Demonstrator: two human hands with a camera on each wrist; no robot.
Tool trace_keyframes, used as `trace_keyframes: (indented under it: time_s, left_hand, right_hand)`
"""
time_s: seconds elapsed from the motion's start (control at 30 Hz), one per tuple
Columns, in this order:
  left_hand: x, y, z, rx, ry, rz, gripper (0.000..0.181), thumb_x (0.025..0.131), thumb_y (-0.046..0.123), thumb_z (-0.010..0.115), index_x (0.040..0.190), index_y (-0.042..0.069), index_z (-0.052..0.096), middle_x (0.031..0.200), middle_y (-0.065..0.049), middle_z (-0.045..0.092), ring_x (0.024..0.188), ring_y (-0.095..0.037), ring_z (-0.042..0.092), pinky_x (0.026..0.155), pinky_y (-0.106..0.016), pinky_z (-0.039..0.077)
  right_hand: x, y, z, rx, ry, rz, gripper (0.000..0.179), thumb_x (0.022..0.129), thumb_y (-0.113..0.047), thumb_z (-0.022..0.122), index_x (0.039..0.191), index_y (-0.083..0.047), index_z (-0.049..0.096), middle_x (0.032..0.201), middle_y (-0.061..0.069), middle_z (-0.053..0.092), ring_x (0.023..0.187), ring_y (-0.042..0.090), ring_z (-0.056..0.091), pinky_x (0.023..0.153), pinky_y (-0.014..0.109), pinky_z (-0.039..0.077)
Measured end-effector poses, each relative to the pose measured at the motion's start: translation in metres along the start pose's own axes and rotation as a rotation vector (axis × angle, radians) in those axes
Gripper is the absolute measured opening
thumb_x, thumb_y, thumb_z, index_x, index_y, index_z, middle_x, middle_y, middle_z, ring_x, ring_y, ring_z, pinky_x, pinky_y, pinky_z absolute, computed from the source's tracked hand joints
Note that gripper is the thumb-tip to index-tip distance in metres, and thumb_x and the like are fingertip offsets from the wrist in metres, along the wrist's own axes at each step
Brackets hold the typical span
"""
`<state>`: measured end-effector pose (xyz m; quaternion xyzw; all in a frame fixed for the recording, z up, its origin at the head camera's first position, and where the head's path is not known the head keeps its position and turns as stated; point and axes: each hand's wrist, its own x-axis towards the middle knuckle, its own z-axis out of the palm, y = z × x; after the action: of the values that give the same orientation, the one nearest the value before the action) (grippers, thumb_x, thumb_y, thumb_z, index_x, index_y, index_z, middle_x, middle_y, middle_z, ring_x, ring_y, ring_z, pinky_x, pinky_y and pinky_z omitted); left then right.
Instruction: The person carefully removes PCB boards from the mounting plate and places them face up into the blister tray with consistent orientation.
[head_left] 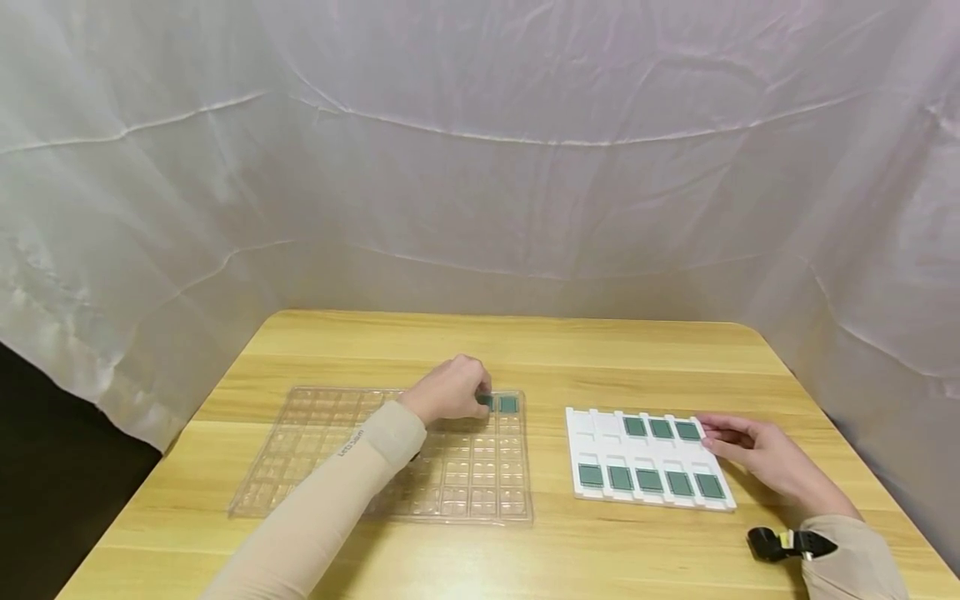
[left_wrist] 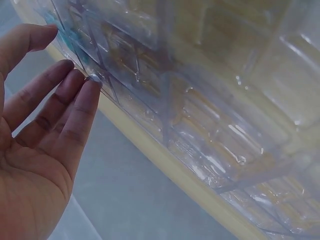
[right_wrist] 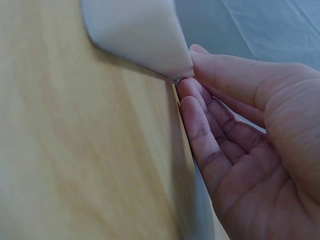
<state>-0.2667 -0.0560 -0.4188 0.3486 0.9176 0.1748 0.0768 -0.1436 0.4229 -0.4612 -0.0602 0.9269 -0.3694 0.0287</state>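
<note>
Our right hand [head_left: 776, 458] pinches the white tray [head_left: 633, 447]. Whether our left hand [head_left: 450, 389] grips the green chip [head_left: 487, 402], we cannot tell; edges seem safest.

The left hand [head_left: 450, 389] reached a green square [head_left: 486, 403] in the clear tray [head_left: 483, 468]; the right hand [head_left: 772, 457] held the white tray [head_left: 585, 442].

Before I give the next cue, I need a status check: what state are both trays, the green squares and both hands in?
Clear tray: visible cells mostly bare.
Far-right-corner square: in its cell.
Square beside it: partly hidden by fingers.
White tray: eight slots filled, two far-left ones vacant.
Left hand: at that hidden square, grip unclear.
Right hand: pinching the white tray's edge.
</note>
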Motion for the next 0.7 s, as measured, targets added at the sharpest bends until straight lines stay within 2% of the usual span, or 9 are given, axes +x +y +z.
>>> trace_keyframes:
  time_s: [0.23,0.43,0.7]
  left_hand:
    - [0.002,0.002,0.001,0.045,-0.011,0.004,0.017,0.088,0.020,0.087,0.098,0.008,0.079,0.087,-0.001,0.072,0.076,-0.012,0.056,0.076,-0.031,0.053]
    - [0.004,0.009,0.000,0.072,-0.003,0.028,0.026,0.090,0.023,0.086,0.110,0.007,0.079,0.104,-0.005,0.079,0.090,-0.015,0.068,0.089,-0.034,0.060]
    - [0.014,0.023,-0.001,0.110,0.017,0.076,0.032,0.092,0.027,0.082,0.115,0.006,0.079,0.101,-0.005,0.077,0.083,-0.013,0.062,0.080,-0.032,0.058]
  right_hand:
    - [0.000,0.000,0.000,0.014,-0.005,0.017,0.052,0.104,-0.019,0.072,0.148,0.006,0.058,0.130,0.020,0.075,0.101,-0.015,0.063,0.085,0.005,0.048]
    - [0.000,0.002,0.001,0.014,-0.005,0.019,0.052,0.104,-0.019,0.072,0.147,0.006,0.059,0.129,0.019,0.075,0.101,-0.014,0.063,0.085,0.006,0.049]
    - [0.000,0.001,0.001,0.032,-0.006,0.027,0.053,0.104,-0.021,0.071,0.148,0.006,0.058,0.130,0.020,0.074,0.101,-0.014,0.062,0.085,0.007,0.049]
